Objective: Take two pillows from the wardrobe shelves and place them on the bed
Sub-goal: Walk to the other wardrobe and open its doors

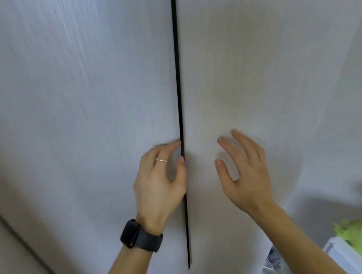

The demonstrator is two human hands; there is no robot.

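1. We face two pale wardrobe doors at close range. The left door (73,103) and the right door (258,74) stand shut or nearly so, with a narrow dark gap (178,70) running from 12 o'clock down to 6 o'clock between them.

2. Our left hand (160,183) sits just left of centre, toward 7 o'clock. Its fingertips (177,143) and thumb reach the inner edge of the left door at the gap. The fingers are curled onto that edge; we cannot tell how firmly they pinch it. A thin ring (161,160) shows on one finger, and a dark watch (138,236) is strapped on the wrist.

3. Our right hand (245,174) is at about 5 o'clock from centre, over the face of the right door. Its fingers are spread and it holds nothing. Whether the fingertips touch the panel we cannot tell; a soft shadow lies on the door beneath them.

4. The pillows are not in view; only the door fronts show, and the shelves are hidden behind them. The bed is not in view either.

5. At 4 o'clock, in the bottom corner, a white box (342,256) holds soft toys, one of them green (360,239). It stands well apart from both hands.
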